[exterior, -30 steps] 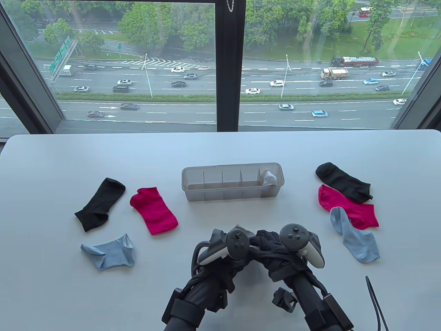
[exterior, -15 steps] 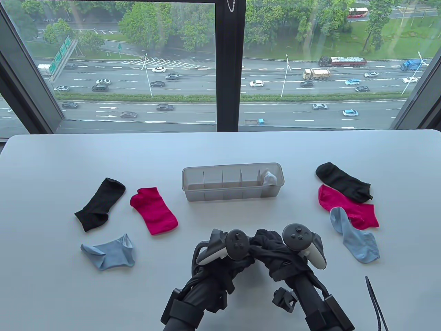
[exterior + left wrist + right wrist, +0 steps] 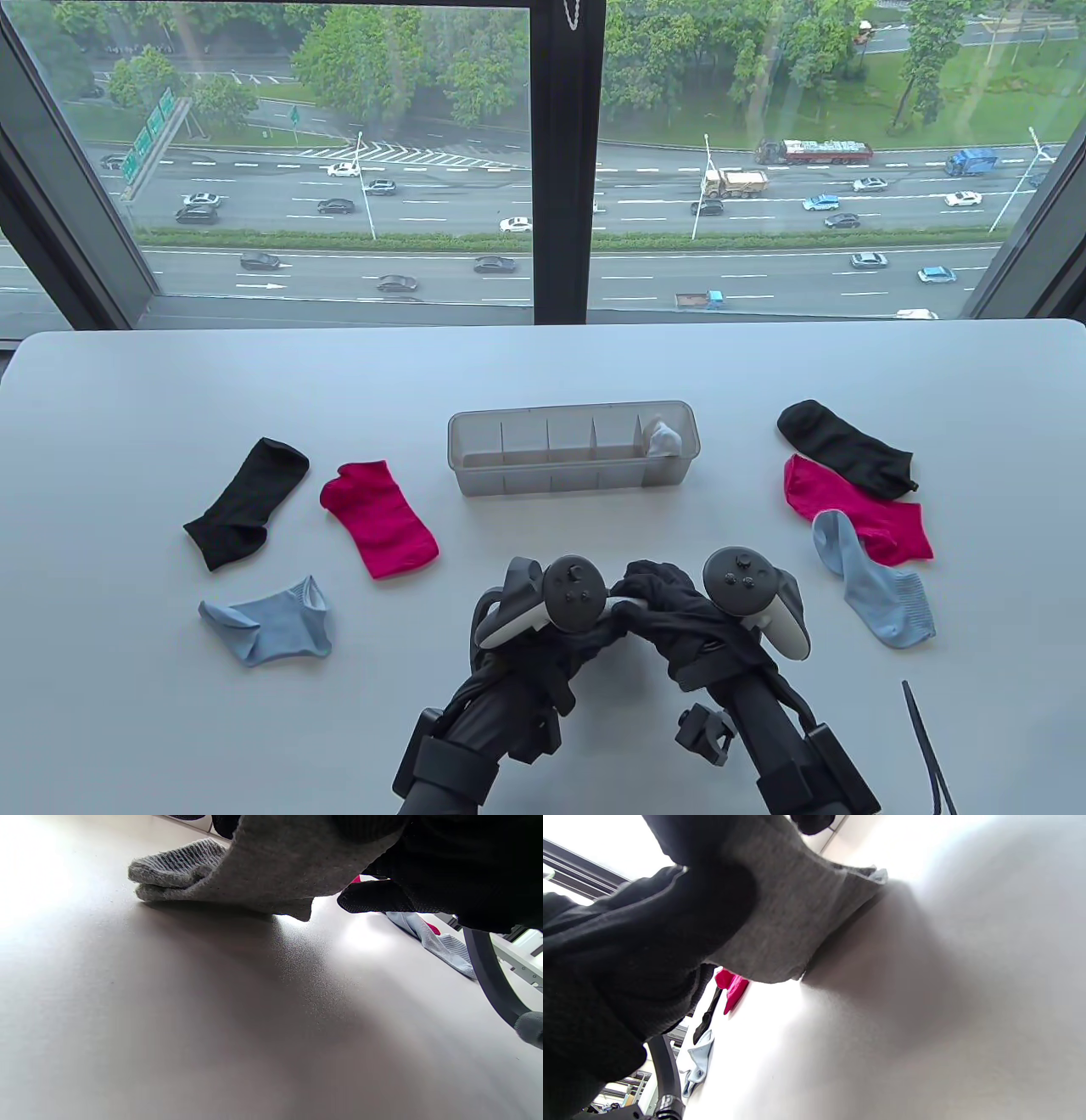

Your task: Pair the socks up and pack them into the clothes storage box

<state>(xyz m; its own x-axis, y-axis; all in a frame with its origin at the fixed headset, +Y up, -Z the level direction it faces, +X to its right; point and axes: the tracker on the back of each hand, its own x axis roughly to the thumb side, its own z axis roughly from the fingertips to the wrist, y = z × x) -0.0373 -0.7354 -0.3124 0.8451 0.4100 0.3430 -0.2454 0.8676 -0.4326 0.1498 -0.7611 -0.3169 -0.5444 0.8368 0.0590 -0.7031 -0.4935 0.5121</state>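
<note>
Near the tabletop's front edge, the left hand (image 3: 543, 607) and right hand (image 3: 721, 611) both grip a grey sock pair (image 3: 254, 870), apparently folding it. Next it goes into an empty slot of the storage box (image 3: 475, 475) at the tabletop's middle.
</note>
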